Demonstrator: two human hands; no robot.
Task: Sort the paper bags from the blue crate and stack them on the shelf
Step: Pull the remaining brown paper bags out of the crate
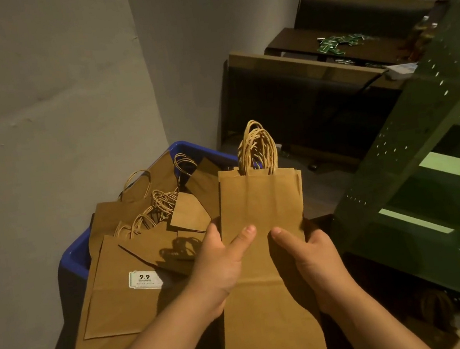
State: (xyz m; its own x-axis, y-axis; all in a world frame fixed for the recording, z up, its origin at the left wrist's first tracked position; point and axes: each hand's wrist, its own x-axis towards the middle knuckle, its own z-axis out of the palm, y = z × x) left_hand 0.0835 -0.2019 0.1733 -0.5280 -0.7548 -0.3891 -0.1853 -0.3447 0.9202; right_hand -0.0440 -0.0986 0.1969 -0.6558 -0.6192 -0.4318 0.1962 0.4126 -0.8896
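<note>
Here, left hand (pixel 220 260), right hand (pixel 312 254), fingers pinching flat kraft paper bags (pixel 260 208), twisted-cord handles.

Plain grey wall (pixel 43 97) on the left | dark booth benches (pixel 300 96) and tables (pixel 331 41) lining the far wall | grey floor (pixel 322 188) | dim, warm light

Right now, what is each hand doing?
Left hand: grips the left edge of the stack of flat brown paper bags.
Right hand: grips the same stack's right edge.
</note>
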